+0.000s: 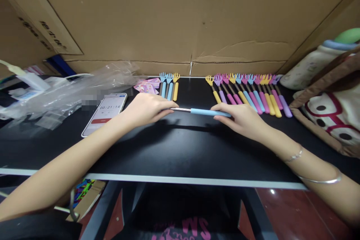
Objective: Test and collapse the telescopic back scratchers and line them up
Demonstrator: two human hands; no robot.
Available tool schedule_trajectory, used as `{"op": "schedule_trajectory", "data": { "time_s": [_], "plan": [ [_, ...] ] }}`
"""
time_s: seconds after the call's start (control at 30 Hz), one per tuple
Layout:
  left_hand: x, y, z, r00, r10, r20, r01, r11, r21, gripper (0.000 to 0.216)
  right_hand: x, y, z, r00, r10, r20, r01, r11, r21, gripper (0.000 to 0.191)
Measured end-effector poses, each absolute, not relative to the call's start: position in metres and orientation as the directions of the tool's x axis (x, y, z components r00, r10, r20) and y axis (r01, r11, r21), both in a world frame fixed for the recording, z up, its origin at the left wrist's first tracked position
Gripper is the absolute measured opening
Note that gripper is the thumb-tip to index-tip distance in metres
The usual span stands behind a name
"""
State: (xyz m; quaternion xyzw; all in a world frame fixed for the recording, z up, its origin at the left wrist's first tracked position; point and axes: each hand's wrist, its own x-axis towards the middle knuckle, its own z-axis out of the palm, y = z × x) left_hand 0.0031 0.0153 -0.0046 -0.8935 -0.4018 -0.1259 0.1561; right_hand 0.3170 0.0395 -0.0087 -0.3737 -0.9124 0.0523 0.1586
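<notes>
I hold a telescopic back scratcher with a light blue handle (206, 112) level above the black table (180, 150). My left hand (147, 108) is closed over its claw end, and the bare metal rod shows beside my fingers. My right hand (242, 118) pinches the blue handle's other end. A small group of three scratchers (169, 84), two blue and one yellow, lies at the table's back centre. A long row of several scratchers (250, 92) in pink, purple, yellow and blue lies to the right of them, claws pointing to the cardboard wall.
A phone (105, 112) showing a running timer lies left of my left hand. Crumpled clear plastic bags (70, 90) cover the left side. Pink packets (147, 85) lie by the small group. A fabric bag (329, 108) stands at the right. Cardboard (180, 18) walls off the back.
</notes>
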Motion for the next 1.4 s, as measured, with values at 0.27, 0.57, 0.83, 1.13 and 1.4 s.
{"op": "schedule_trajectory", "data": {
  "time_s": [0.27, 0.57, 0.83, 1.13, 1.4],
  "plan": [
    [0.005, 0.014, -0.002, 0.638, 0.682, 0.358, 0.758, -0.639, -0.132, 0.031, 0.312, 0.038, -0.018, -0.674, 0.712, 0.196, 0.583, 0.676, -0.451, 0.032],
    [0.005, 0.014, -0.005, 0.628, 0.665, 0.405, 0.760, -0.636, -0.136, 0.030, 0.309, 0.034, -0.008, -0.617, 0.783, 0.080, 0.535, 0.492, -0.686, 0.038],
    [0.010, 0.013, -0.008, 0.615, 0.704, 0.357, 0.776, -0.620, -0.115, 0.035, 0.308, 0.033, -0.005, -0.590, 0.800, 0.109, 0.544, 0.494, -0.679, 0.035],
    [0.012, 0.012, -0.008, 0.623, 0.730, 0.282, 0.776, -0.621, -0.108, 0.032, 0.308, 0.031, 0.002, -0.602, 0.775, 0.190, 0.584, 0.590, -0.558, 0.031],
    [0.012, 0.012, -0.009, 0.602, 0.758, 0.250, 0.796, -0.596, -0.109, 0.030, 0.310, 0.034, -0.003, -0.617, 0.764, 0.189, 0.582, 0.605, -0.543, 0.031]
  ]
}}
